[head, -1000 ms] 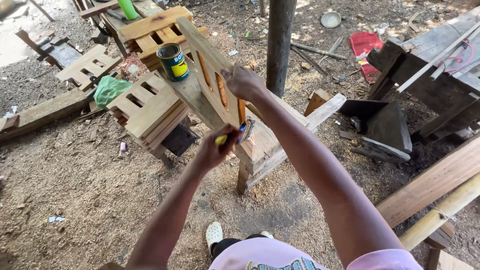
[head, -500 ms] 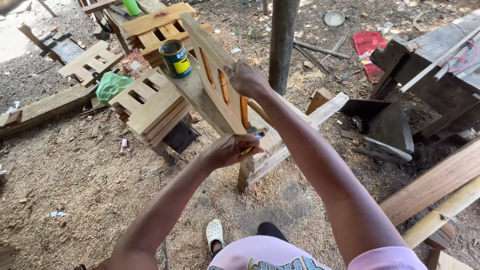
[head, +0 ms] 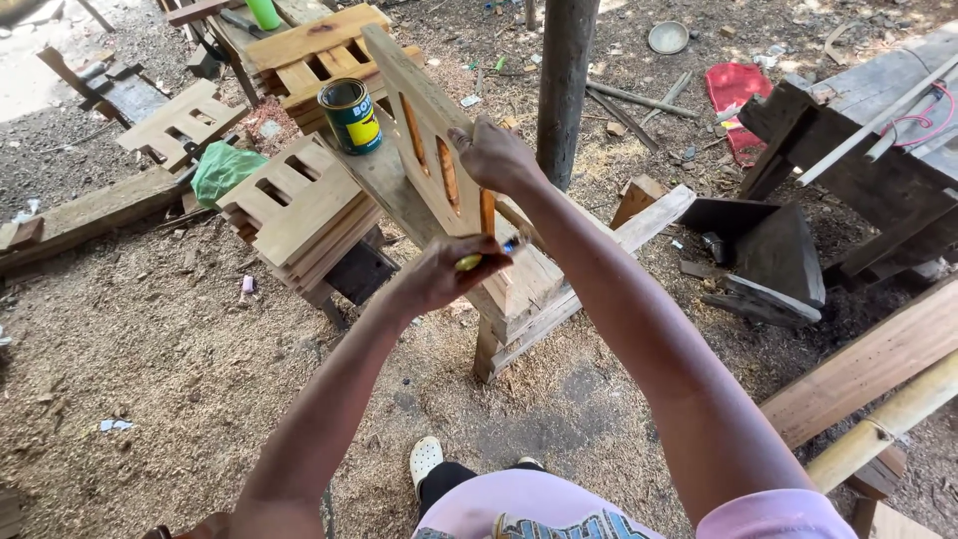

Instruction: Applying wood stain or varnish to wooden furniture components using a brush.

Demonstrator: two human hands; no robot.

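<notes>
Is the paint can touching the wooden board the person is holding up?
Apart. The head view shows the can standing left of the slotted board, a strip of bench showing between them.

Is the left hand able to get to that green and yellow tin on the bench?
Probably yes. The tin stands in the open on the wooden bench, left of the slotted board. The left hand holds a small brush though, so it isn't free to grab.

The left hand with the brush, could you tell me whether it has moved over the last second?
Yes. The left hand has risen along the slotted board, from below its lower edge to nearer the right hand and the tin.
</notes>
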